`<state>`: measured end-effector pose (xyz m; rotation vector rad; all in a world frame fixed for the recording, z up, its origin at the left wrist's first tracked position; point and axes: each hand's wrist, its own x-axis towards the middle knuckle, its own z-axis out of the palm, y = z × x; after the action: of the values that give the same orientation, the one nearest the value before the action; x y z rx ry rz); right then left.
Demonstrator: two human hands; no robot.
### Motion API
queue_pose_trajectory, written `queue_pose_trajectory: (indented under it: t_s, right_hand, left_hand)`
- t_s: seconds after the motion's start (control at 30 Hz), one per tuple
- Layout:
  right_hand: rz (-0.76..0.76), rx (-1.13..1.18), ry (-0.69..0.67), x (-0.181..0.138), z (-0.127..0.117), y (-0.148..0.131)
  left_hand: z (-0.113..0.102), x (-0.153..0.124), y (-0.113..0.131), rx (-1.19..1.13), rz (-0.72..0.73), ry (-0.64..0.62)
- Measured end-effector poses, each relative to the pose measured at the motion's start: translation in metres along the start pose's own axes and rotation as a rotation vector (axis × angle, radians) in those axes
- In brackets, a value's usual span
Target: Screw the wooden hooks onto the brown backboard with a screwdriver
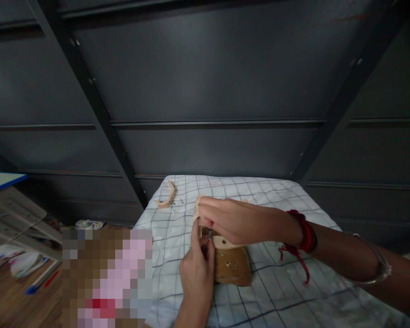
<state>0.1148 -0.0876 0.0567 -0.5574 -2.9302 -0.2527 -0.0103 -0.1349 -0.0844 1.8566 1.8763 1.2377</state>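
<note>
My left hand [198, 269] reaches up from the bottom, its index finger and thumb closed around a small light wooden piece [200, 232]. Above and beside it, my right hand [235, 221] is curled into a grip, and what it holds is hidden by the fingers. A short metal bit [210, 233] shows between the two hands. Below the right hand lies a light wooden plate with a dark hole [230, 243]. Under that plate is a brown, scuffed board [232, 269]. Part of another pale wooden piece [198, 200] sticks out past the right fingertips.
A curved wooden piece [168, 196] lies at the far left of the checked cloth [269, 287], with a few small screws [177, 203] beside it. Dark metal panels [218, 82] rise behind. To the left stand a blue-edged table [7, 180] and a blurred pink patch [119, 273].
</note>
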Motion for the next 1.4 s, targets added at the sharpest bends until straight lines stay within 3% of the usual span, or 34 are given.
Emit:
queue_pose_trajectory:
  t_s: [0.43, 0.7, 0.9, 1.1, 1.23, 1.4]
  right_hand:
    - [-0.049, -0.07, 0.002, 0.005, -0.003, 0.001]
    - [-0.007, -0.028, 0.027, -0.002, 0.003, -0.004]
    - [-0.16, -0.368, 0.017, 0.0, 0.008, -0.008]
    - [-0.057, -0.31, -0.005, 0.004, 0.015, -0.009]
    - [-0.006, -0.264, -0.001, 0.004, 0.013, -0.009]
    - [0.016, -0.145, -0.043, 0.002, 0.002, -0.008]
  left_hand:
    - [0.0, 0.003, 0.0, -0.06, 0.017, -0.007]
    - [0.001, 0.001, -0.001, -0.153, -0.064, -0.018]
    - [0.002, 0.0, -0.001, -0.059, -0.124, -0.043]
    - [0.001, 0.0, 0.0, -0.027, -0.12, -0.063]
    - [0.004, 0.0, -0.004, 0.007, -0.073, -0.04]
    - [0.004, -0.001, -0.009, -0.018, 0.107, 0.014]
